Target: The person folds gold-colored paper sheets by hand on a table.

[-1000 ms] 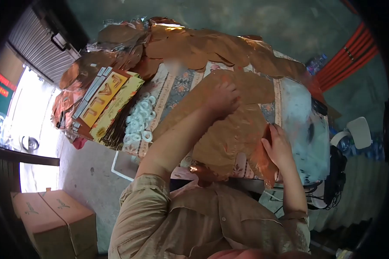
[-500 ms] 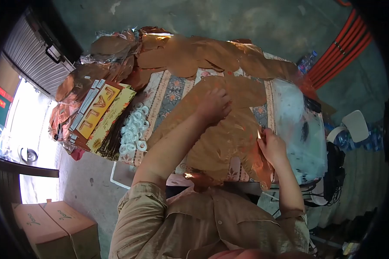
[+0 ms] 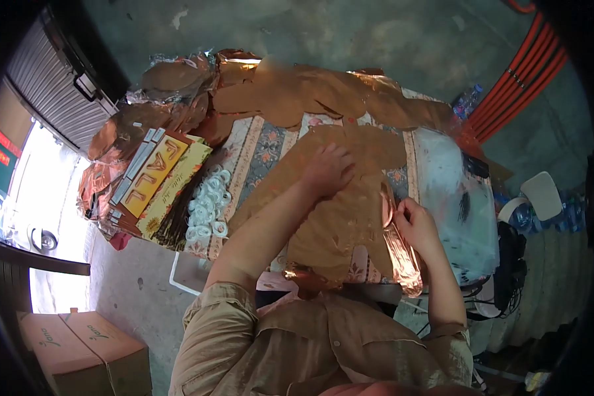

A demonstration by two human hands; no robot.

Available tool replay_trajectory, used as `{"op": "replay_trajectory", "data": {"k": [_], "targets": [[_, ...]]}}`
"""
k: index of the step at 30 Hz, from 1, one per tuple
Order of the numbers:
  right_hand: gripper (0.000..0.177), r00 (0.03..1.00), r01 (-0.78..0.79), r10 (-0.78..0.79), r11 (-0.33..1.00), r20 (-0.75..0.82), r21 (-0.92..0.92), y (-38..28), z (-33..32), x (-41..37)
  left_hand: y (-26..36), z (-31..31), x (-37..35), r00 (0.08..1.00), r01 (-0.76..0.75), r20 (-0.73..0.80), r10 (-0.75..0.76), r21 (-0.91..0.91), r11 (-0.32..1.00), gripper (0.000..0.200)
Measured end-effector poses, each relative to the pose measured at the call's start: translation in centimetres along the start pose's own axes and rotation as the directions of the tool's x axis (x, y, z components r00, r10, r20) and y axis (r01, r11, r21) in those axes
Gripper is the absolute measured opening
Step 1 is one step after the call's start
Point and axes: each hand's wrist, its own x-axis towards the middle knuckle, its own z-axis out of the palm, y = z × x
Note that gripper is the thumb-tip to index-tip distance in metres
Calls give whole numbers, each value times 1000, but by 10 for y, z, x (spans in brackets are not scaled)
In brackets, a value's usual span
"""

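Note:
A large flat brown foil balloon (image 3: 340,228), uninflated and slightly wrinkled, lies on the patterned tablecloth in front of me. Its right edge is folded over in a shiny copper strip (image 3: 402,257). My left hand (image 3: 328,173) rests on the upper middle of the foil, fingers stretched out and palm down. At the folded edge, my right hand (image 3: 416,228) has its thumb and fingers curled together against the foil; the exact pinch is partly hidden. Further brown foil balloons (image 3: 297,96) lie flat along the table's far side.
At left are printed "FALL" packaging cards (image 3: 165,168) and white ribbon coils (image 3: 209,204). Clear plastic bags (image 3: 452,198) cover the table's right end. Crumpled foil packs (image 3: 171,79) sit at the back left. A cardboard box (image 3: 86,350) stands on the floor; orange pipes (image 3: 518,76) rise at right.
The foil's right edge has been turned over into a long shiny strip. My left hand has flattened and shifted slightly down; my right hand stays by the edge.

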Motion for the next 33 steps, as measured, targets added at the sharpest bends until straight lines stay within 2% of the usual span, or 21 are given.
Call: {"op": "replay_trajectory", "data": {"k": [2,3,4,6,7,10,14,16,18,20,21,22,24,25,26,28,29,31,32,33], "targets": [[14,967,-211,159,937,198,277,6,-1,3,-3,5,-1,997,-55,-54,54,-9,998,24],[13,967,-217,129,869,220,444,5,-2,3,-6,7,0,997,-50,-59,50,0,999,24],[13,967,-210,119,870,225,445,3,-5,4,-7,11,-1,997,-50,-56,48,-28,998,24],[17,945,-281,104,742,310,608,-3,-10,7,-6,12,-3,998,-25,-59,22,-43,999,24],[28,943,-278,78,714,322,642,4,-7,8,-4,11,-1,999,-28,-21,27,-27,999,24],[33,943,-253,7,664,332,704,-2,-7,14,-4,12,0,1000,-7,4,7,-38,999,23],[39,946,-172,-81,691,313,702,-24,-5,30,-6,16,-5,999,7,-40,-8,-27,1000,24],[45,920,-300,-45,560,390,772,-43,-6,33,-4,19,-4,998,-5,-64,4,-20,1000,25],[51,915,-256,-117,570,386,781,-47,1,39,-5,17,-3,1000,15,-17,-16,-56,998,28],[56,915,-207,-154,616,374,760,-58,10,39,-4,16,-5,999,14,-39,-16,-57,998,28],[53,864,-211,-185,712,469,670,-50,15,42,-4,17,-4,998,8,-55,-12,-72,997,29],[53,866,-203,-191,711,463,673,-52,18,42,-3,18,-4,998,4,-58,-8,-65,998,29],[46,775,-62,-221,906,592,419,-65,25,43,-6,19,-2,1000,-9,-19,8,-24,1000,28],[43,794,-17,-288,870,535,493,-65,35,43,-9,20,-1,1000,-7,-21,6,-20,1000,28],[43,790,-21,-287,870,541,492,-73,34,43,-8,22,-2,999,-23,-44,22,-22,999,28],[47,775,-146,-199,867,600,476,-94,30,45,-9,26,-2,997,-32,-68,31,-21,999,28],[47,770,-147,-202,867,605,476,-97,30,43,-10,29,-3,996,-41,-74,39,-32,999,27],[49,766,-8,-281,895,578,446,-102,31,39,-12,33,-2,996,-42,-85,39,-36,998,26],[49,763,-2,-289,894,578,449,-107,28,37,-12,36,-1,994,-41,-99,39,-17,999,25],[51,737,153,-381,898,558,411,-111,23,33,-14,38,-1,993,-38,-115,38,-1,999,25]]}}
